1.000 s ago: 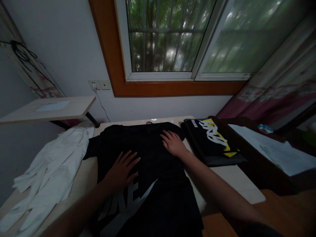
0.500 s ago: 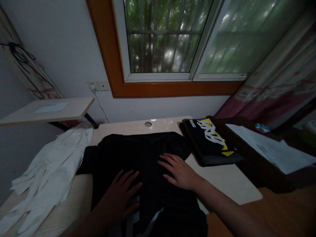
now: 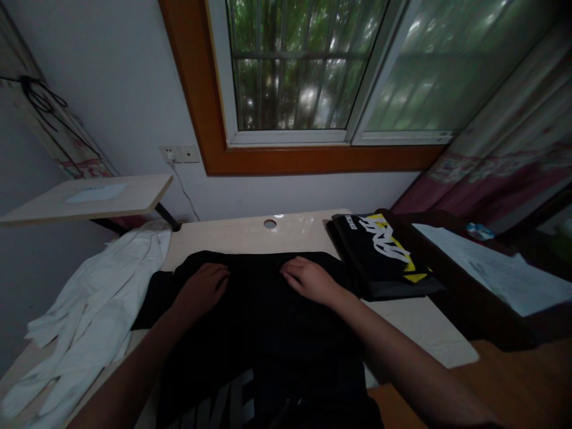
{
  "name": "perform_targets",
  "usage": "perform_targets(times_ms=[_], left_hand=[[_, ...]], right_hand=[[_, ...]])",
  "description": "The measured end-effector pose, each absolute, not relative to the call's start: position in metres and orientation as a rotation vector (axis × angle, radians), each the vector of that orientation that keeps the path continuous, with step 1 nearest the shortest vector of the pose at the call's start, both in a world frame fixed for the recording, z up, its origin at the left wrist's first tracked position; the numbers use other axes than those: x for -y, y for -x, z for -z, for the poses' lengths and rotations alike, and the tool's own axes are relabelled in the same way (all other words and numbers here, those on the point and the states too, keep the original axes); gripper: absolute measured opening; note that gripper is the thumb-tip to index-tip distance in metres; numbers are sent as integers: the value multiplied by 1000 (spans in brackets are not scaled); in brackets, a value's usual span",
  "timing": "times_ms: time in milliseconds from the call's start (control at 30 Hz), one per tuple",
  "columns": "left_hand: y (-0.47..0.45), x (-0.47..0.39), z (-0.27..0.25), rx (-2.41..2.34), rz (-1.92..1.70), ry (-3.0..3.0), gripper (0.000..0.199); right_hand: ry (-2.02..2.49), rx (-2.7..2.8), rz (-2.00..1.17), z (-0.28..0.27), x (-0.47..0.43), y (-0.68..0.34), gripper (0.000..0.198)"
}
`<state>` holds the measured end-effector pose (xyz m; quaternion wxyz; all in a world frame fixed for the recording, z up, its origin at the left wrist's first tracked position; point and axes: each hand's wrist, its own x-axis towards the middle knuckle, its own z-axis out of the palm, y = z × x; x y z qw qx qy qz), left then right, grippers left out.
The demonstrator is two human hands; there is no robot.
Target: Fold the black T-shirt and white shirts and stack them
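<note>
Left grip (image 3: 204, 290) and right grip (image 3: 309, 280), half-curled, lie on the shirt (image 3: 263, 316), similarly near its far edge, its length running front-to-back; any pinch is unclear.

It's dim in here, folks, with daylight filtering past green foliage (image 3: 272, 36) through the far window (image 3: 344, 68), its orange-brown surround (image 3: 322, 161) framed by pale wall (image 3: 120, 71). Patterned curtain (image 3: 500, 143) on the right, raised shelf (image 3: 143, 187) left, light tabletop (image 3: 214, 235) below, brown floor (image 3: 527, 381) near right!
</note>
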<state>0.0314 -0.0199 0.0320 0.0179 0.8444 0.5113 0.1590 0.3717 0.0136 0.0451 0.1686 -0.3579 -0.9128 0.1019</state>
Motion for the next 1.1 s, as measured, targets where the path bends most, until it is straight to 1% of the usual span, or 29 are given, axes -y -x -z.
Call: perform_targets(times_ms=[167,300,433,533,633,733,800,933,1100], left_hand=[[-23,-27,-8,-1760,-498,-2636,36],[-30,-48,7,-1893,-509,-2595,41],[-37,-59,20,-2037,-552,-2520,43],[-33,-61,23,-2027,-603,-2527,45],[-22,-61,18,-2009,-725,-2536,41],[-11,-57,11,-2070,-801,-2527,27],[-5,-53,8,-2062,-752,-2549,20],[0,-48,8,-1909,-670,-2601,22],[0,-49,12,-1930,-691,-2568,28]], right_hand=[[1216,2547,-101,-36,-61,-358,36],[1419,2538,26,-20,-89,-350,47],[1490,2436,124,-3,-102,-342,45],[1493,2342,172,4,-103,-340,43],[1467,2309,205,3,-99,-343,40],[1465,2344,225,-4,-92,-345,32],[1480,2385,237,-8,-88,-344,28],[1464,2457,185,-13,-81,-340,29],[1440,2461,128,-14,-78,-336,37]])
